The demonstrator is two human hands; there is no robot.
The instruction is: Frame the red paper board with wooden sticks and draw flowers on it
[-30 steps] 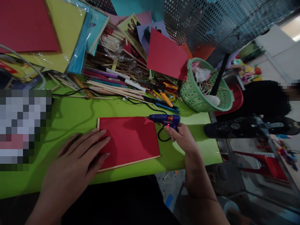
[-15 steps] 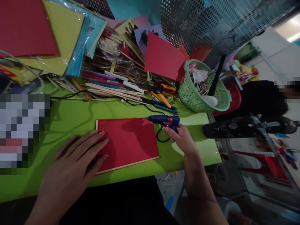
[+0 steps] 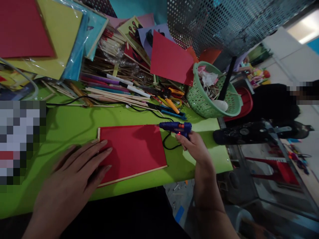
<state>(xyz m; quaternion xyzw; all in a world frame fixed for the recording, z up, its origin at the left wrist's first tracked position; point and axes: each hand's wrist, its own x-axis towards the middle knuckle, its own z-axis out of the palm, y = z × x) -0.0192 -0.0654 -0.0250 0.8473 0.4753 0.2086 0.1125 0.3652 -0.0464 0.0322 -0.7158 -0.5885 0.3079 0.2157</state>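
Observation:
A red sheet lies on the green table, with thin pale wooden strips along its left and near edges. Flat across its left edge rests my left hand, fingers stretched out and holding nothing. My right hand is wrapped round the handle of a blue glue gun with a small red light lit. The gun points left, its nozzle at the far edge of the sheet near the far right corner. Whether glue is coming out is too small to tell.
Behind the sheet lie pale sticks, pens and orange-handled tools, with a black cord running past. A green basket of scraps stands at the back right. Beyond the table's right end are a black padded bar and a person in black.
The glue gun's nozzle has slid a little rightward along the sheet's far edge, closer to the corner. My left hand stays on the sheet. The whole view has shifted slightly.

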